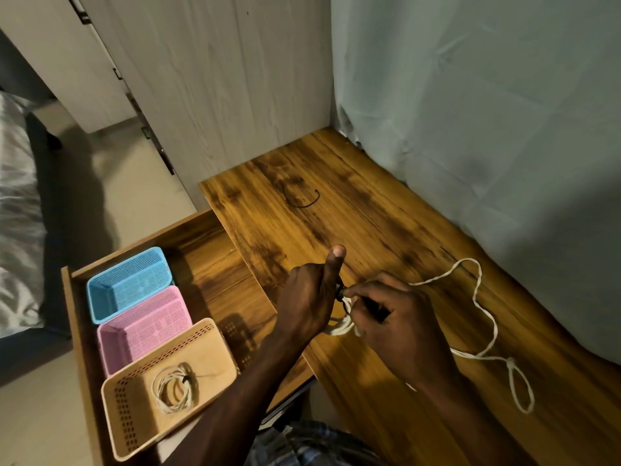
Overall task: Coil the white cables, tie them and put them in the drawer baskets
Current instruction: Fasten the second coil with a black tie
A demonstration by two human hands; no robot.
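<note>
Head view: left hand (307, 297) and right hand (391, 317) pinch a black tie (341, 295), hiding the white cable (339, 327) coil.

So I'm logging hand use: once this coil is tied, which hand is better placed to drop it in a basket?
Probably the left hand: it grips the coil on the side nearest the open drawer, beside the pink basket.

A home bedroom is showing: a bed (16, 210) lying far left, wardrobe doors (208, 79) and a curtain (487, 112) standing behind a wooden desk (386, 230).
</note>
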